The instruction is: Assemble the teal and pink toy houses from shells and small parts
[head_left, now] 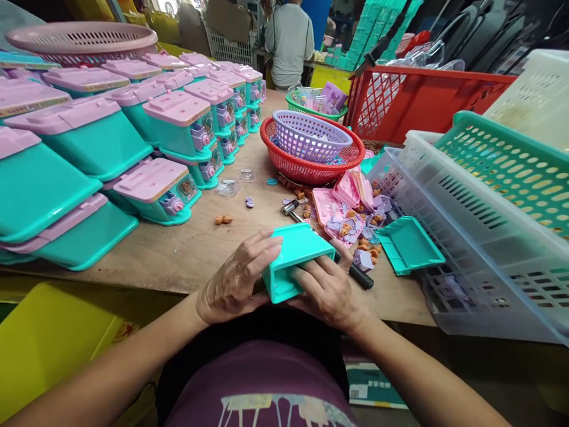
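Observation:
Between my hands, at the table's front edge, is a teal plastic box (302,240) whose open side faces me. My left hand (240,273) grips its left side, fingers bent over the top edge. The fingers of my right hand (326,287) reach into the opening, so their tips are hidden; that hand clasps the box's right side. Just beyond lies a hammer (291,207), its black handle (361,276) showing to the right of my right hand. Small brown figures (223,219) and a purple piece (249,202) lie on the wood in front.
Stacked teal boxes with pink lids (178,112) fill the left. A purple basket (311,133) sits in a red basket (269,145) ahead. Pink trays (326,204), small parts and a teal tray (411,246) lie right, beside translucent crates (466,237). A person (288,44) stands beyond.

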